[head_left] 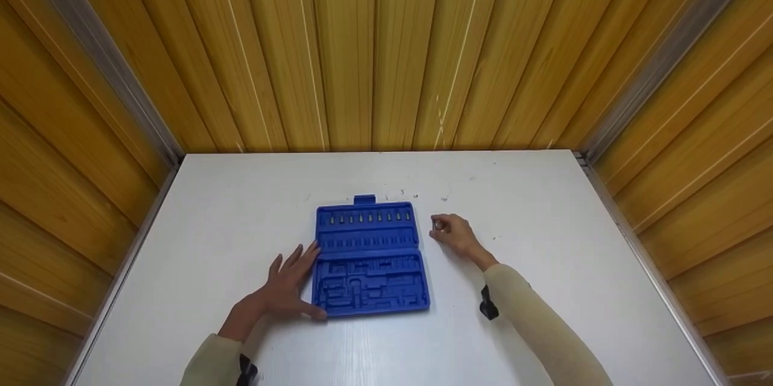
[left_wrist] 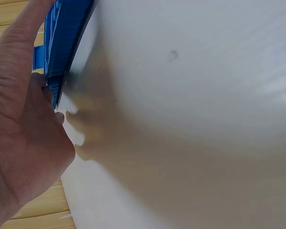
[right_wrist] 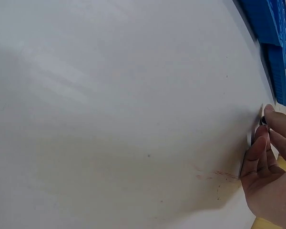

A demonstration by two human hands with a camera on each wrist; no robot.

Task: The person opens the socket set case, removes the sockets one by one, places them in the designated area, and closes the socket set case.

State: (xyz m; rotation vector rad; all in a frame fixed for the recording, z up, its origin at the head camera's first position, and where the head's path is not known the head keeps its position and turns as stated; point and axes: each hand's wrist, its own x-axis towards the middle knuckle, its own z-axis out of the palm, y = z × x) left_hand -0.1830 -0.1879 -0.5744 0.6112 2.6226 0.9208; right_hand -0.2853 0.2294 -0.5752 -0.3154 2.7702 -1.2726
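A blue plastic tool case (head_left: pixel 369 251) lies unfolded on the white table in the head view. A row of several small bits (head_left: pixel 370 217) stands in its far half; the near half shows bare moulded recesses. My left hand (head_left: pixel 284 290) rests along the case's left side, fingers spread and thumb at the near left corner. To the right of the case, my right hand (head_left: pixel 457 235) pinches a small metal socket (right_wrist: pixel 263 121) between thumb and fingers. Its dark round end shows in the right wrist view, and the fingers hide the rest.
The white table (head_left: pixel 513 193) extends around the case on all sides. Yellow wood-patterned walls (head_left: pixel 344 54) close off the back and both sides. A blue latch (head_left: pixel 365 199) sticks out from the case's far edge. Small dark marks dot the tabletop beyond it.
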